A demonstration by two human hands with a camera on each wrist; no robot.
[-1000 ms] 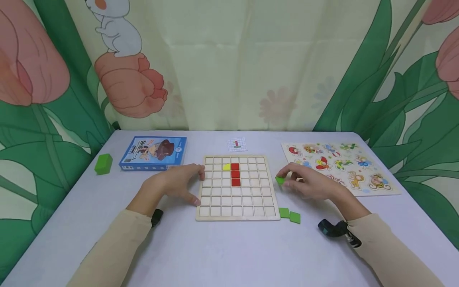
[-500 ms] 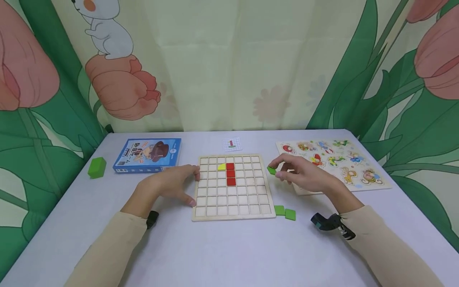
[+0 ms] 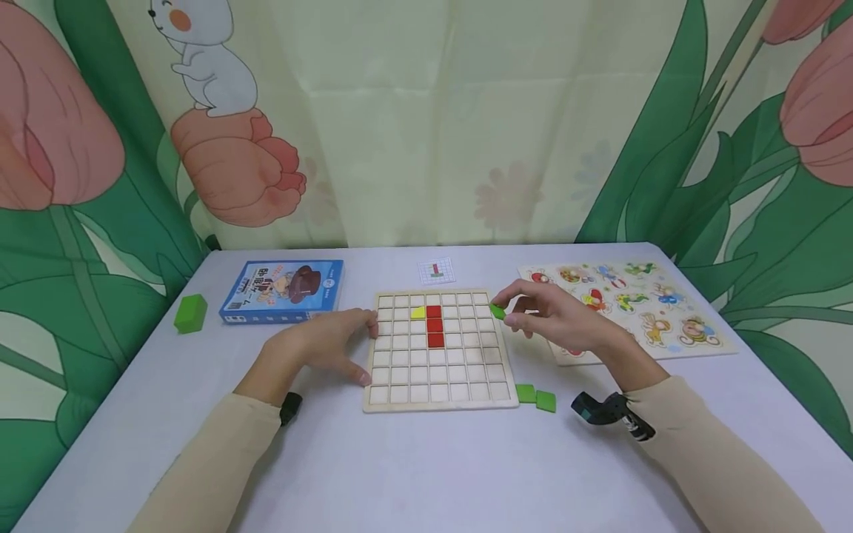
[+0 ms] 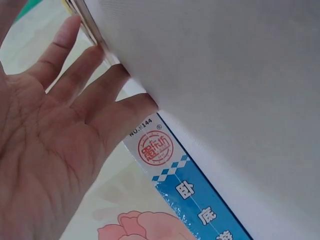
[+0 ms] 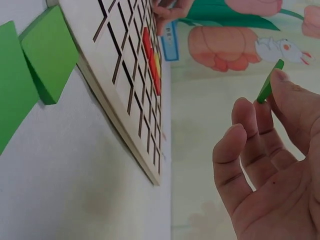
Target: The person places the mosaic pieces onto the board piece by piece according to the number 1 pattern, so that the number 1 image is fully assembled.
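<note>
The right hand [image 3: 553, 314] pinches a thin, flat green tile [image 3: 497, 311] between thumb and fingertips, with its other fingers loosely bent. From the head the tile shows against the far part of the right edge of a pale wooden grid board [image 3: 440, 374]; the right wrist view shows it nearly edge-on and lifted, so its full outline cannot be told.

The left hand [image 3: 326, 344] is spread along the board's left edge, thumb toward the near corner and fingers farther up; its fingertips are cut off from sight in the left wrist view.

The board has raised, straight ridges parting it into square cells. Three smooth red tiles [image 3: 435, 326] run in a column in its far half, and a yellow piece [image 3: 417, 313] sits just left of the farthest one; its slanted side is hard to make out. Two flat green squares [image 3: 526, 394] lie by the board's near right corner.

Beyond the board lies a small gridded card [image 3: 436, 271], its print too small to read. At far left are a glossy blue cardboard box [image 3: 283, 291] and a green block [image 3: 190, 314]. At right, a picture puzzle board [image 3: 640, 303] is partly covered by the right hand. White cloth [image 3: 433, 470] covers the table.
</note>
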